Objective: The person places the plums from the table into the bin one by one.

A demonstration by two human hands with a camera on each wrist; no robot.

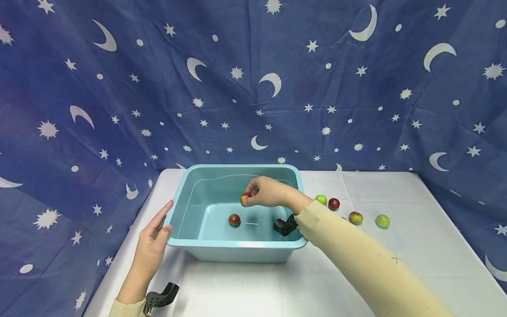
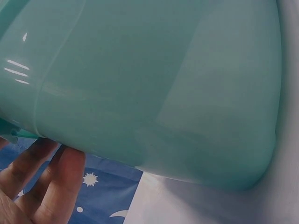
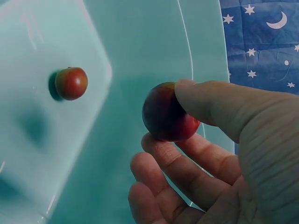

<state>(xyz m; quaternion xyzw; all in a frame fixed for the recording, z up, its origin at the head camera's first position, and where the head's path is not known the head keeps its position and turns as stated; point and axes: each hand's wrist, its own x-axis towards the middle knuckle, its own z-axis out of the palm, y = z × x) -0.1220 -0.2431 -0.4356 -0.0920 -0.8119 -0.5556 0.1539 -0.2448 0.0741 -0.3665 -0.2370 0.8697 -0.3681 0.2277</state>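
Observation:
A light blue plastic tub [image 1: 237, 244] stands on the table. At its left rim rests my left hand [image 1: 152, 240], fingers stretched along the outside and thumb near the front corner. In the left wrist view, those fingers [image 2: 65, 182] touch the edge of the tub's outer wall. Over the inside of the tub, my right hand [image 1: 265, 192] pinches a red and yellow plum [image 1: 245, 199] between thumb and fingertips. The right wrist view shows the held plum [image 3: 168, 112] dark red in shadow. Another reddish plum [image 1: 234, 220] lies on the tub floor.
Right of the tub, several fruits lie on the white-covered table [image 1: 431, 264], among them a dark red plum [image 1: 334, 204], a red-green one [image 1: 355, 218] and a green one [image 1: 382, 221]. A blue curtain [image 1: 253, 110] with moons and stars hangs behind and at the sides.

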